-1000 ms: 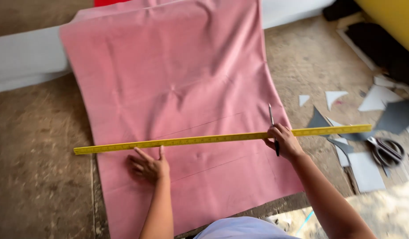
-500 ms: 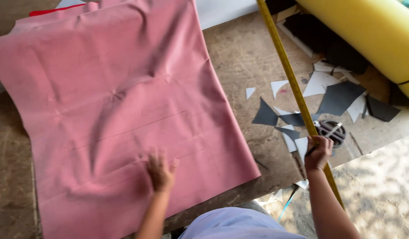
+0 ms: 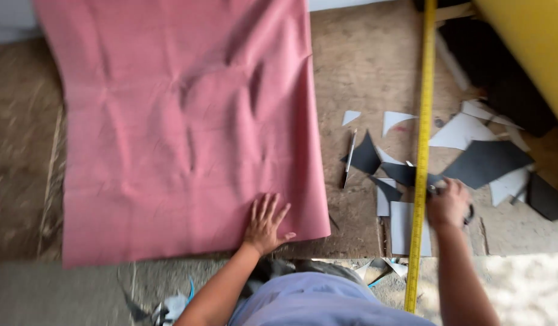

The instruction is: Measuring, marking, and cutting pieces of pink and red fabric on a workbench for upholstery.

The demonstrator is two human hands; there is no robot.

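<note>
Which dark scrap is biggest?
The dark grey scrap right of the yellow ruler, above the right hand; the ones left of the ruler are smaller.

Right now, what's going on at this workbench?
A person leans over a wooden table. Their left hand presses flat on the near edge of a pink fabric sheet. Their right hand rests beside a long yellow ruler lying off the fabric, over black and white scraps. A pen lies between fabric and ruler.
</note>
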